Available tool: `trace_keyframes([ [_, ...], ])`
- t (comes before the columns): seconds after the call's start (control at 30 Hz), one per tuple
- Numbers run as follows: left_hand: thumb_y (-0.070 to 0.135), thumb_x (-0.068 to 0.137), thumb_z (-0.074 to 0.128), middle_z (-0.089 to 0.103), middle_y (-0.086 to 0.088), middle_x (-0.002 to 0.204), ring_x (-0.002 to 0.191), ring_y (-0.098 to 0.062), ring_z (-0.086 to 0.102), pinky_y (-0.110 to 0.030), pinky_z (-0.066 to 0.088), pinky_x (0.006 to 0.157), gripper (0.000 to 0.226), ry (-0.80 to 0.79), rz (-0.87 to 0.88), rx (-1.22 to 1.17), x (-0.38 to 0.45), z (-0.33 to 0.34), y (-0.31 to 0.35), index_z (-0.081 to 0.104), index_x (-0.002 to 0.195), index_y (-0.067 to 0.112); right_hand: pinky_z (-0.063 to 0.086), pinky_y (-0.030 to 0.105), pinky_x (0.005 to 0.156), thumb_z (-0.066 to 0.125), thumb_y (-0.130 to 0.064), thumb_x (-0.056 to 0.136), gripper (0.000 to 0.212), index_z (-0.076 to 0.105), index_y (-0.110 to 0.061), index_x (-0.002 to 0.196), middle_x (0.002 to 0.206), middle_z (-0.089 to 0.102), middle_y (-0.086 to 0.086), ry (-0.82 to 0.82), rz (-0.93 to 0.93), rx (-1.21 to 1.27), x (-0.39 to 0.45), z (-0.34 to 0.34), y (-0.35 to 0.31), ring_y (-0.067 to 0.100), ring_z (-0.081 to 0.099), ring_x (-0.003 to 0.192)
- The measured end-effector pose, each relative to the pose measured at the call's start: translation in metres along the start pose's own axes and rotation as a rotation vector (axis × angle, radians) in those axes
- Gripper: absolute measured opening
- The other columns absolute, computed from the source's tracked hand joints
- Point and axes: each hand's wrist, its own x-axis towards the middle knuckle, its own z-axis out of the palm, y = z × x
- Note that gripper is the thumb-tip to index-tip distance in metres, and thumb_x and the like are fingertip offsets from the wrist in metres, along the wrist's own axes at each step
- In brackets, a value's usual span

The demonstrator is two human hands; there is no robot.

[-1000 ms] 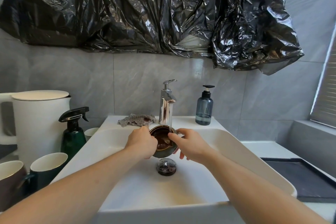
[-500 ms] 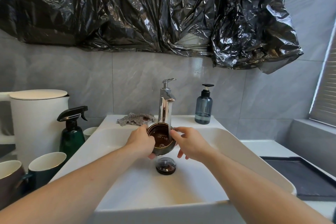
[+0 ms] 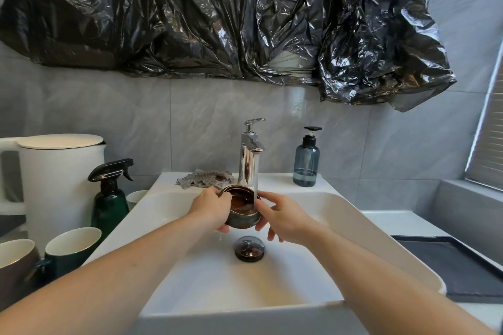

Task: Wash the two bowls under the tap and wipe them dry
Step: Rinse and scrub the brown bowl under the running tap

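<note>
The bowl (image 3: 243,211), small with a dark brown inside and speckled grey outside, is held over the middle of the white sink (image 3: 353,226), above the dark drain stopper (image 3: 249,249). The left hand (image 3: 211,208) wraps its left side, fingers curled under and thumb at the rim. The right hand (image 3: 283,219) grips the right rim with thumb and forefinger, its other fingers loosely spread below. A thin stream of water (image 3: 255,171) falls from the chrome tap (image 3: 249,152) into the bowl. Farther back on the sink ledge lie a crumpled grey cloth (image 3: 202,178) to the left of the tap and a blue soap bottle (image 3: 306,163) to its right.
</note>
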Motion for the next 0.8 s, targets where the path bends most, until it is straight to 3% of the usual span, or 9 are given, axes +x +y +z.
trace_keyframes([
  [0.13, 0.03, 0.108, 0.047, 0.063, -0.01, 0.127, 0.063, -0.027, 0.077, -0.037, 0.066, 0.067, 0.039, 0.01, -0.08, -0.186, -0.0013, 0.0012, 0.0029, 0.044, 0.143, 0.014, 0.051, 0.022, 0.047, 0.051, -0.047, 0.105, 0.059, 0.032, -0.034, 0.16, 0.118, 0.074, -0.001, 0.005, -0.02, 0.029, -0.0005, 0.0002, -0.0016, 0.011, 0.071, 0.063],
  [0.23, 0.02, 0.107, 0.052, 0.056, -0.015, 0.138, 0.069, -0.027, 0.076, -0.028, 0.059, 0.049, 0.049, -0.005, -0.124, -0.302, -0.0014, 0.0018, 0.0031, 0.033, 0.151, 0.011, 0.052, 0.023, 0.049, 0.059, -0.046, 0.102, 0.069, 0.026, -0.035, 0.162, 0.135, 0.067, -0.001, -0.018, -0.037, 0.036, -0.0003, 0.0009, -0.001, 0.013, 0.075, 0.071],
  [0.3, 0.014, 0.106, 0.055, 0.053, -0.014, 0.138, 0.065, -0.019, 0.072, -0.023, 0.055, 0.048, 0.058, -0.043, -0.129, -0.345, -0.0041, 0.0029, 0.0042, 0.024, 0.155, 0.009, 0.053, 0.023, 0.05, 0.06, -0.043, 0.102, 0.07, 0.025, -0.034, 0.162, 0.139, 0.063, -0.002, -0.027, -0.044, 0.039, 0.0001, 0.0012, -0.0007, 0.013, 0.075, 0.072],
  [0.4, 0.011, 0.104, 0.059, 0.05, -0.012, 0.128, 0.065, -0.019, 0.075, -0.025, 0.063, 0.062, 0.063, -0.107, -0.142, -0.426, -0.0066, 0.0049, 0.005, 0.02, 0.153, 0.01, 0.055, 0.023, 0.052, 0.057, -0.04, 0.104, 0.068, 0.023, -0.034, 0.164, 0.138, 0.06, -0.004, -0.031, -0.051, 0.044, 0.0011, 0.0002, 0.0004, 0.014, 0.075, 0.073],
  [0.47, 0.014, 0.101, 0.061, 0.056, -0.015, 0.128, 0.072, -0.028, 0.081, -0.038, 0.067, 0.08, 0.062, -0.154, -0.16, -0.509, -0.0041, 0.0054, 0.0026, 0.021, 0.15, 0.012, 0.055, 0.024, 0.052, 0.054, -0.039, 0.106, 0.066, 0.024, -0.034, 0.164, 0.141, 0.059, -0.002, -0.031, -0.049, 0.057, 0.0013, -0.0007, 0.0013, 0.013, 0.075, 0.074],
  [0.53, 0.019, 0.1, 0.063, 0.06, -0.018, 0.128, 0.076, -0.031, 0.081, -0.046, 0.065, 0.089, 0.064, -0.189, -0.148, -0.551, -0.0023, 0.0053, 0.0005, 0.023, 0.15, 0.012, 0.055, 0.025, 0.052, 0.052, -0.041, 0.107, 0.064, 0.024, -0.034, 0.164, 0.143, 0.059, 0.0, -0.034, -0.041, 0.075, 0.0008, -0.0008, 0.0017, 0.014, 0.075, 0.075],
  [0.7, 0.027, 0.103, 0.063, 0.062, -0.019, 0.131, 0.08, -0.029, 0.082, -0.041, 0.067, 0.072, 0.062, -0.223, -0.114, -0.597, 0.0023, 0.0065, -0.0036, 0.031, 0.153, 0.009, 0.052, 0.023, 0.052, 0.044, -0.044, 0.109, 0.058, 0.025, -0.035, 0.163, 0.145, 0.057, 0.006, -0.059, -0.005, 0.092, 0.0, -0.001, -0.0028, 0.016, 0.072, 0.078],
  [0.8, 0.028, 0.104, 0.063, 0.06, -0.018, 0.134, 0.098, -0.032, 0.077, -0.038, 0.066, 0.066, 0.056, -0.235, -0.096, -0.598, -0.0007, 0.008, -0.0017, 0.036, 0.15, 0.01, 0.052, 0.024, 0.052, 0.038, -0.046, 0.11, 0.053, 0.03, -0.031, 0.16, 0.13, 0.065, 0.01, -0.06, 0.042, 0.111, 0.0002, -0.0014, -0.0038, 0.017, 0.07, 0.073],
])
